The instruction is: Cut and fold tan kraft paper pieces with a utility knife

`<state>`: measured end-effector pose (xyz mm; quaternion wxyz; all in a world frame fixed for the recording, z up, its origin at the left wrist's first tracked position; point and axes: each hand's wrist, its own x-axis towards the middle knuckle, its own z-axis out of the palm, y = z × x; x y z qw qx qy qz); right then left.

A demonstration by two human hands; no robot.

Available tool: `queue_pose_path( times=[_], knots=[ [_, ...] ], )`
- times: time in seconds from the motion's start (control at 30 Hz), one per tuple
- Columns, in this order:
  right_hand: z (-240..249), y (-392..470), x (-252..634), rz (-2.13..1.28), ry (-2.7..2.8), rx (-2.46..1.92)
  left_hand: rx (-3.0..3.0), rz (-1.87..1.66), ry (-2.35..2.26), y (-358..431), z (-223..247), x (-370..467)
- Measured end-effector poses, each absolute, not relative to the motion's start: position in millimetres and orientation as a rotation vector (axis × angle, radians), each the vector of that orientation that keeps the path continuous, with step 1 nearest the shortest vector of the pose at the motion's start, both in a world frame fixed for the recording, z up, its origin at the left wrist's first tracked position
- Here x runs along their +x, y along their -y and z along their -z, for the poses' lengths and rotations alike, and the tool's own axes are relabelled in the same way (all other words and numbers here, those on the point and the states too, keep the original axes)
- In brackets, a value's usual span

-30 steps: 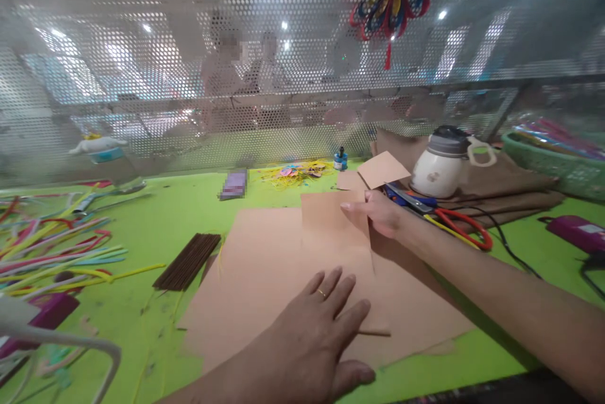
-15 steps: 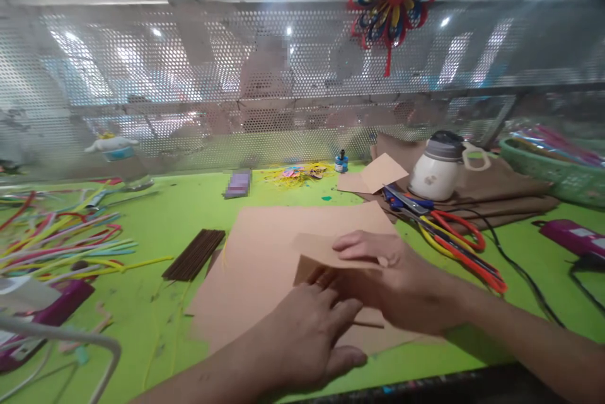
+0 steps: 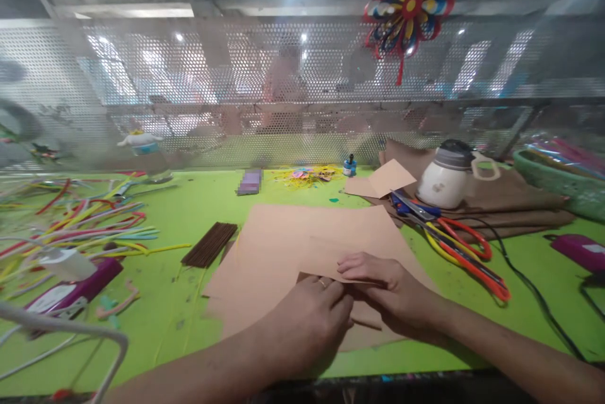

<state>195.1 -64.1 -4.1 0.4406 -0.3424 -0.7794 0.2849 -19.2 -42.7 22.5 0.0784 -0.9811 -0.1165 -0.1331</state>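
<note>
A small folded piece of brown kraft paper (image 3: 321,265) lies over a larger brown paper sheet (image 3: 274,230). My left hand (image 3: 309,316), with a ring on one finger, is closed at its near edge. Its fingertips are tucked under the fold and partly hidden. From the other side my right hand (image 3: 390,284) grips the same piece, fingers on top and thumb below. Beneath the hands a narrow brown strip (image 3: 366,324) sticks out. Left of the large sheet lies a bundle of dark brown sticks (image 3: 209,244).
Scissors with red handles (image 3: 466,237) and a white jug (image 3: 444,174) stand on the right, by folded brown cloth (image 3: 524,202). Coloured pipe cleaners (image 3: 94,221) and a purple power strip (image 3: 80,290) are left. A small blue bottle (image 3: 349,166) stands behind.
My left hand's fingers and thumb have curled in, closer to my right hand. The raised fold of the small paper has been pressed lower. The whole view has shifted slightly.
</note>
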Motion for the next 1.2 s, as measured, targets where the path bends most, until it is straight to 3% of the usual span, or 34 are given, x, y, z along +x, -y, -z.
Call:
queue_pose_path(
  times=[0.3, 0.47, 0.9, 1.2],
  knots=[
    [1.0, 69.4, 194.4, -0.473, 2.167, -0.858, -2.728, 0.485, 0.236, 52.7, -26.2, -24.6],
    [-2.9, 77.3, 185.4, -0.317, 2.242, -0.875, -2.726, 0.332, 0.267, 55.2, -30.5, -26.4],
    [-4.2, 88.1, 182.3, -0.360, 2.334, -1.060, -3.007, 0.321, 0.401, 52.2, -28.4, -37.0],
    [1.2, 89.5, 168.6, -0.195, 2.295, -1.085, -3.078, 0.424, 0.426, 50.0, -20.9, -41.4]
  ],
)
